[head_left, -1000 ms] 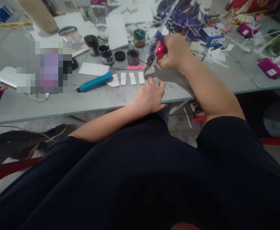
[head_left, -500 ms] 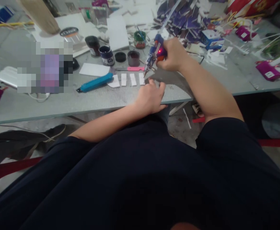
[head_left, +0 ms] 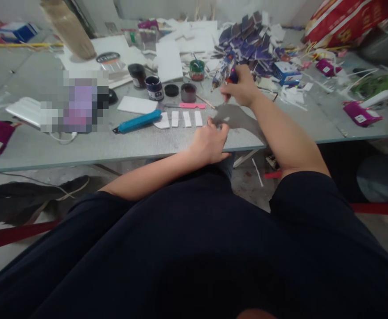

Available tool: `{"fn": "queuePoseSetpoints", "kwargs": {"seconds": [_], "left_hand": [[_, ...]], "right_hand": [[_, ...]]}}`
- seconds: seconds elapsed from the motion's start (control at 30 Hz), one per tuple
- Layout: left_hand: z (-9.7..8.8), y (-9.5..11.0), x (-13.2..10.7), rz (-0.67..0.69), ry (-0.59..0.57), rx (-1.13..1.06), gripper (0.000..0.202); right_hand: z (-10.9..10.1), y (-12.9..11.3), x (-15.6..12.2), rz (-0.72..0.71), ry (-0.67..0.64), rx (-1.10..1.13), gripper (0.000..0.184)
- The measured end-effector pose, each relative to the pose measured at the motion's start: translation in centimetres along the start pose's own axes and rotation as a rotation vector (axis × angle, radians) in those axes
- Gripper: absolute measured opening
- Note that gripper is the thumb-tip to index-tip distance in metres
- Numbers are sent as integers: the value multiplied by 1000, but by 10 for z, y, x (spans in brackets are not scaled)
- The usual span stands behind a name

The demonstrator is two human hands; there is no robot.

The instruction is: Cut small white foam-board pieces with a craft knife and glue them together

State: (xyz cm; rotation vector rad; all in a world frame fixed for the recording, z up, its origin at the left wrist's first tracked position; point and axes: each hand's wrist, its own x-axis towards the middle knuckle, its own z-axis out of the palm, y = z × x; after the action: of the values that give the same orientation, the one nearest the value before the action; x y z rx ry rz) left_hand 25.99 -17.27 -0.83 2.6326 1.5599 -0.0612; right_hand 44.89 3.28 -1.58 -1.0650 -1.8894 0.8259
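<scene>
My right hand (head_left: 242,86) grips a blue hot glue gun (head_left: 226,73) with a small red light; its nozzle is in the air above the table, angled down to the left. My left hand (head_left: 210,141) rests on the table's front edge, fingers apart, holding nothing I can see. Just left of its fingertips, several small white pieces in a row end with a white strip (head_left: 198,118). A blue utility knife (head_left: 137,122) lies beside the row, its tip to the left. Behind the row are a pink-handled tool (head_left: 192,106) and a thin wooden stick (head_left: 206,101).
Paint jars, including a dark blue one (head_left: 154,88) and a green one (head_left: 197,70), stand behind the tools. A pile of purple and white pieces (head_left: 243,40) lies at the back. A blue box (head_left: 287,73) is to the right, a blurred-out phone (head_left: 81,104) to the left.
My right hand has lifted the glue gun up and away from the rightmost white strip. My left hand stays near the strips. The camera view has shifted slightly.
</scene>
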Motion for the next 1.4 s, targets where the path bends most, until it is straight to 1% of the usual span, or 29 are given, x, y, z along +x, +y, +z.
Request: {"fn": "queuePoseSetpoints", "kwargs": {"seconds": [0.1, 0.17, 0.23, 0.33, 0.4, 0.43, 0.5, 0.6, 0.67, 0.7, 0.73, 0.83, 0.93, 1.0, 1.07, 1.17, 1.27, 1.33, 1.4], "left_hand": [[3, -1, 1, 7, 21, 8, 104], [6, -2, 2, 7, 27, 6, 105], [8, -3, 3, 16, 33, 4, 105], [9, -5, 1, 30, 44, 1, 102], [9, -6, -1, 48, 53, -20, 96], [8, -8, -2, 63, 65, -52, 89], [5, -13, -5, 79, 123, -170, 70], [-3, -26, -2, 46, 302, -377, 41], [-9, -37, 7, 13, 426, -467, 36], [-12, -43, 13, -5, 462, -501, 36], [-14, -48, 21, -26, 473, -530, 38], [-19, -60, 46, -89, 451, -564, 43], [-23, -62, 68, -99, 435, -524, 36], [-25, -60, 76, -98, 436, -475, 29], [-28, -57, 76, -97, 440, -435, 28], [-31, -50, 63, -82, 418, -386, 33], [-27, -37, 36, -22, 323, -312, 31], [-22, -25, 17, 41, 240, -245, 33], [-16, -14, 5, 110, 158, -198, 34]], "right_hand": [[1, -3, 1, 48, 34, 121, 34], [1, -6, 0, 78, 71, 195, 36], [0, -10, 0, 104, 90, 254, 42], [-1, -13, 0, 113, 83, 314, 55], [-3, -14, -1, 105, 72, 334, 61], [-3, -15, -1, 102, 64, 341, 62], [-5, -17, -2, 103, 50, 366, 63], [-8, -22, -5, 125, 30, 421, 65], [-10, -28, -7, 135, 4, 439, 67], [-10, -31, -9, 135, -12, 436, 68], [-11, -35, -10, 131, -25, 427, 68], [-9, -47, -15, 129, -19, 353, 68], [-6, -54, -18, 149, -5, 308, 64], [-4, -53, -18, 150, -15, 336, 61], [-3, -49, -16, 152, -36, 369, 61], [-5, -39, -13, 127, -55, 428, 63], [-10, -25, -8, 63, -32, 464, 64], [-14, -16, -2, 45, 27, 399, 67], [-16, -6, 5, 31, 102, 282, 72]]}}
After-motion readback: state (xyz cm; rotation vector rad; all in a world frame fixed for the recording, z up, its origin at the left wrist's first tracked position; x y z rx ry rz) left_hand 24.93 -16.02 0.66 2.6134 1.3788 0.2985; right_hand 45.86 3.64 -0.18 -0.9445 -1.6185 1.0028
